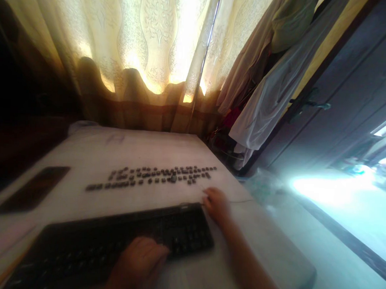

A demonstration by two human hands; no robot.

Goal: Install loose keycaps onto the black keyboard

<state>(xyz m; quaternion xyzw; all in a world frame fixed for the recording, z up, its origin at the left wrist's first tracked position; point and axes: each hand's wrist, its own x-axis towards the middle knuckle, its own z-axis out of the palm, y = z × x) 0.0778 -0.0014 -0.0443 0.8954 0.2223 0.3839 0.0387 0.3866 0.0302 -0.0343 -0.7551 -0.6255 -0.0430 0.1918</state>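
A black keyboard (112, 230) lies slantwise across the near part of the white-covered table, its key area partly bare. Over its front edge rests my left hand (141, 257), fingers curled in and blurred; what they hold, if anything, is hidden. Just beyond the keyboard's far right corner is my right hand (216, 204), its fingertips pinched together near the loose keys. Whatever sits in that pinch is too small to name. Several loose dark keycaps (153, 175) are spread in rough rows on the cover behind the keyboard.
A dark flat phone-like slab (33, 189) lies at the left. A thin cable (241, 201) runs off to the right. Near the left edge are a pale pink flat object (8, 241) and a yellow stick (10, 266). Curtains (159, 45) hang behind; clothes (268, 101) hang by a door (329, 95).
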